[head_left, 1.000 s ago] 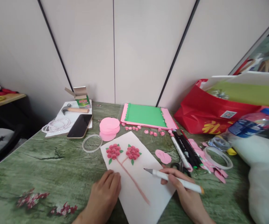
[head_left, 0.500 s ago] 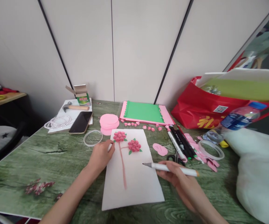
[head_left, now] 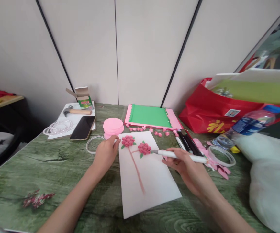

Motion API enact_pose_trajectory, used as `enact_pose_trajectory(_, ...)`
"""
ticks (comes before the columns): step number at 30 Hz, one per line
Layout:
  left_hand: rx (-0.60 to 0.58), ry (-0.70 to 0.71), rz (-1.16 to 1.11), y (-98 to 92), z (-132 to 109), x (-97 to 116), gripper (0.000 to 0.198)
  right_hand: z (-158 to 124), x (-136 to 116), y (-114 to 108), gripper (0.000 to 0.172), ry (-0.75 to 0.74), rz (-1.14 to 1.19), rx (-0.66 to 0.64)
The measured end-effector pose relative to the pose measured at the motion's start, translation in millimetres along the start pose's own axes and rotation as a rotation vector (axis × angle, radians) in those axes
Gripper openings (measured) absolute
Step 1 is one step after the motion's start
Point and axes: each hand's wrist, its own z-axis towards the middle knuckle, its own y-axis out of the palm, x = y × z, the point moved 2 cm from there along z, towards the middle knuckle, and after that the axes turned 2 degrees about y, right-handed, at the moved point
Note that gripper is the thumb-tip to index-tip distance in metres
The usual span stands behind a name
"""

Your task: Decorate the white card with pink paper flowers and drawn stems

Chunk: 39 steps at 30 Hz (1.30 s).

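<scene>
A white sheet of paper (head_left: 149,181) lies tilted on the table, with two clusters of pink paper roses, small green leaves and a brown drawn stem. My right hand (head_left: 185,166) grips a white marker (head_left: 169,153), its grey tip at the right edge of the right-hand rose cluster (head_left: 144,148). At the sheet's upper left edge, my left hand (head_left: 107,150) is closed, with a small white piece showing between thumb and finger. What that piece is, I cannot tell. The left-hand rose cluster (head_left: 128,140) sits just right of these fingers.
Behind the sheet are pink paper circles (head_left: 113,125), loose pink rosebuds and a green sheet (head_left: 151,116). Several markers (head_left: 189,142), a tape roll (head_left: 221,156), a bottle (head_left: 251,123) and a red bag (head_left: 203,110) stand right. A phone (head_left: 83,127) and hammer (head_left: 78,112) lie left.
The sheet has turned anticlockwise, its lower end swinging right. My right hand has moved the marker tip up to the right-hand rose cluster. My left hand has shifted slightly up.
</scene>
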Motion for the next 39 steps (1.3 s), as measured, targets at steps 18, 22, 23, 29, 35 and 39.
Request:
enact_pose_trajectory(18,-0.025,-0.013,-0.636,0.7,10.6,4.0,0.022,18.7,-26.6,4.9,0.020,-0.123,-0.002,-0.112)
enact_pose_trajectory(22,0.136,0.034,-0.834,-5.4,7.2,7.8,0.017,40.9,-63.5,34.7,0.021,-0.250,0.032,-0.225)
enact_pose_trajectory(23,0.174,0.060,-0.840,-5.4,5.5,8.2,0.017,44.0,-68.9,41.2,0.025,-0.306,-0.007,-0.222)
enact_pose_trajectory(29,0.151,0.139,-0.754,7.8,-6.2,14.0,0.021,45.0,-73.1,64.0,0.017,-0.545,-0.294,-0.160)
enact_pose_trajectory(35,0.170,0.222,-0.719,15.3,-10.0,21.5,0.017,41.1,-71.7,66.0,0.011,-0.651,-0.466,-0.172)
enact_pose_trajectory(39,0.176,0.265,-0.714,13.5,-9.4,22.6,0.020,41.9,-69.2,69.9,0.007,-0.643,-0.526,-0.226)
